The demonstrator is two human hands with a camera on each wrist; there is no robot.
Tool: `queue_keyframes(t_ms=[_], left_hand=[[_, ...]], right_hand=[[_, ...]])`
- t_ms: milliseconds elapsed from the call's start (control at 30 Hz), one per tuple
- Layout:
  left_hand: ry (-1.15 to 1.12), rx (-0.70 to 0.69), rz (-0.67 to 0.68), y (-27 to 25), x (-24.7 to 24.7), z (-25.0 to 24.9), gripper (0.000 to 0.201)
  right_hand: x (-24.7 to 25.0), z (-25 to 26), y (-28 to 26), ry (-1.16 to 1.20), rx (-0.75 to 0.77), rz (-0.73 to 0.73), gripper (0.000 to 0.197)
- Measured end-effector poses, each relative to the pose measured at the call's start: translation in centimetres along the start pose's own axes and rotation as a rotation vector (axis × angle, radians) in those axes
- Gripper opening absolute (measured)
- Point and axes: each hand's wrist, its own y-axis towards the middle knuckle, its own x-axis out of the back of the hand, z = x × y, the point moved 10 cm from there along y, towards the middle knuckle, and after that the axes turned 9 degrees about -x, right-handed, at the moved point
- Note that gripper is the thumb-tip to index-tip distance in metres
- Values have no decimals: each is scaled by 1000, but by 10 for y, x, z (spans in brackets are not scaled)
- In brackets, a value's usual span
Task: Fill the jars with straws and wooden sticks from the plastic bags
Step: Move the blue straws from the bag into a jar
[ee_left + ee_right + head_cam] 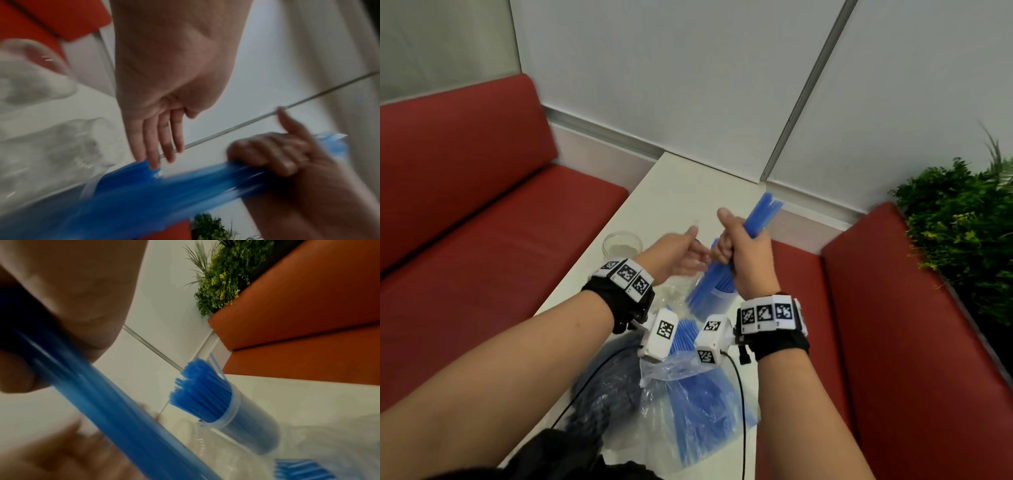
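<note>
- While the right hand holds a bundle of blue straws, its grip curled tight round the middle, the bundle stands tilted above the bench. It is near the first jar and, in the right wrist view, apart from it.
- Left hand: grip spread, fingers straight, one fingertip touching the bundle's side; holds nothing.
- First jar: clear cylinder with a thickened rim band, upright on the bench, packed with blue straws that fan out above the rim. Judged nearly full; the held bundle would be a snug fit.
- Second jar: clear, round-mouthed, empty, on the bench just beyond the left hand. Judged yet to be filled.
- Plastic bag: thin, crinkled, translucent film, lying on the near bench; many blue straws inside.
- Dark bag: just left of the plastic bag; contents dark and ribbed, too blurred to name.
- Wooden sticks: none identifiable in any view.
- Straws, general: slim, smooth, straight tubes of uniform blue, with ends cut square.
- Progress, as a judgement: roughly midway. One jar is stocked with straws, one is untouched, and both bags look far from emptied.
</note>
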Motion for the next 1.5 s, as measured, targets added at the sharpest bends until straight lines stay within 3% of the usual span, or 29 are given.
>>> queue_keyframes(t_ms=[100, 233, 333, 500, 600, 833, 967, 1033, 1133, 1200, 1367, 1500], left_hand=[[-302, 249, 145, -15, -26, 48, 75], [-620, 341, 93, -17, -42, 67, 61], [-563, 355, 104, -17, -43, 73, 38], [-576, 420, 139, -13, -48, 85, 41], [-685, 434, 147, -7, -50, 87, 23], [-612, 387, 43, 11, -26, 98, 13], [-557, 343, -14, 20, -4, 107, 15], [-527, 299, -38, 27, 0, 108, 15], [-334, 228, -40, 35, 2, 118, 25], [-51, 172, 38, 36, 0, 128, 20], [1041, -124, 473, 28, -29, 142, 34], [1546, -163, 806, 9, -53, 179, 50]], right_hand=[[-7, 28, -2, 117, 56, 63, 51], [-11, 30, -7, 108, 69, 72, 49], [-6, 27, -6, 115, 69, 71, 50], [-9, 23, -2, 45, 63, 92, 48], [-9, 17, 2, -17, 35, 92, 46], [2, 31, 19, -454, -13, 207, 30], [20, 30, 32, -696, -236, 319, 22], [26, 25, 36, -693, -312, 337, 19], [38, 26, 47, -683, -288, 232, 12], [48, 24, 53, -728, -286, 155, 10], [68, 24, 67, -858, -230, -16, 11], [73, 13, 76, -952, -210, -58, 12]])
